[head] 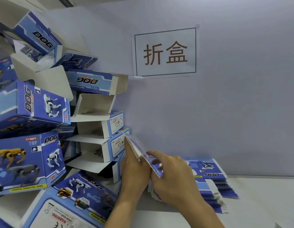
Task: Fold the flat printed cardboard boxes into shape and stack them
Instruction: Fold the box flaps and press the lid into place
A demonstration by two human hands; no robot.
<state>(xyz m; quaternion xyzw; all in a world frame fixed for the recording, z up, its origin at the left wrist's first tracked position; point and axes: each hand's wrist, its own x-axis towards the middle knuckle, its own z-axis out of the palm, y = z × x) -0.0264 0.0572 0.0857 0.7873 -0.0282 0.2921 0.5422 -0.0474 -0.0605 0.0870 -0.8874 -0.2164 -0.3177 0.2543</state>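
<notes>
Blue printed cardboard fills your head view: you hold one flat box [139, 153] on edge between both hands, tilted, its upper corner against the folded boxes [100, 129] piled at the left. Only its thin white edge and a sliver of blue print show, so the artwork on it is hard to read. Your left hand [134, 171] lies along its near face with fingers straight, pressing it; your right hand [174, 176] curls over the far face, thumb and fingers pinching the lower corner. Behind your right hand a stack of flat boxes [215, 180] rests on the white table [261, 203], partly hidden by that hand and blurred at its front edge. The folded pile leans unevenly, several flaps open, and the frame cuts it off at left and bottom. A paper sign [166, 52] hangs on the wall [241, 96].
</notes>
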